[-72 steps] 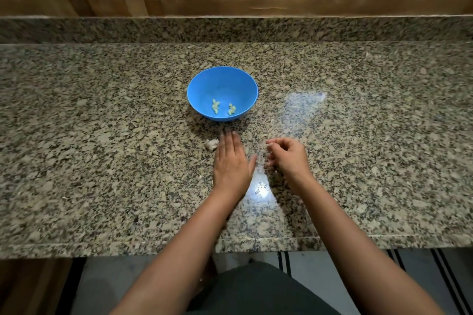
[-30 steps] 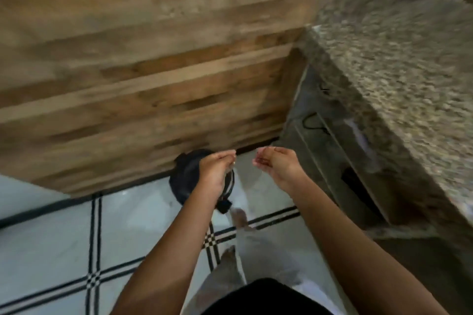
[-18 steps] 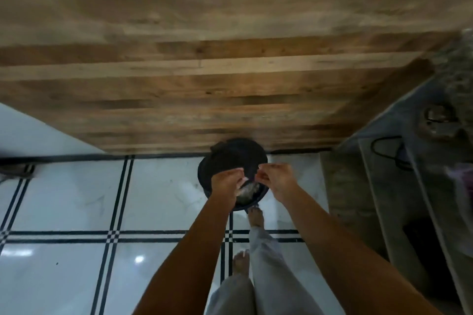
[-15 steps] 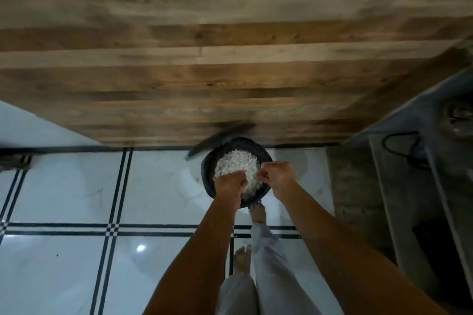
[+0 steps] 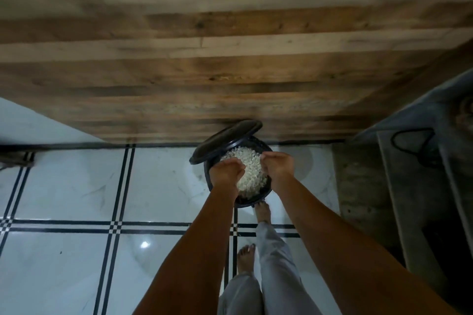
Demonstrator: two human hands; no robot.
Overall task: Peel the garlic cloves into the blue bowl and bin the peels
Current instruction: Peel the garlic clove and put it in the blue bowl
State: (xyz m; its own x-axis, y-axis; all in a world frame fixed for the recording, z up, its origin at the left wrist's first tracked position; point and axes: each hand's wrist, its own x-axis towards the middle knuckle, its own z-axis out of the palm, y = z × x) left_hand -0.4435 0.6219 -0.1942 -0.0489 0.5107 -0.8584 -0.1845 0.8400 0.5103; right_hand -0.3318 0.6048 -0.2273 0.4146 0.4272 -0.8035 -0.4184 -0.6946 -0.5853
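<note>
A black pedal bin (image 5: 252, 202) stands on the floor against the wooden cabinet front, its lid (image 5: 225, 141) tipped up to the left. White garlic peels (image 5: 250, 170) fill it nearly to the rim. My left hand (image 5: 226, 174) hovers over the bin's left side, fingers bunched downward. My right hand (image 5: 277, 167) hovers over the right side, fingers curled the same way. Each hand holds a small load of peels, mostly hidden inside the fingers. The blue bowl and the counter top are out of view.
One bare foot (image 5: 263, 212) sits at the bin's front edge and the other foot (image 5: 245, 258) stands behind it. White floor tiles (image 5: 76, 186) with black lines spread to the left. A dark grey recess with a black cable (image 5: 412, 140) lies at right.
The view swung from the counter and blue bowl down to the floor. Both hands travelled to the bin; its lid rose from closed to fully tipped up, exposing the peels.
</note>
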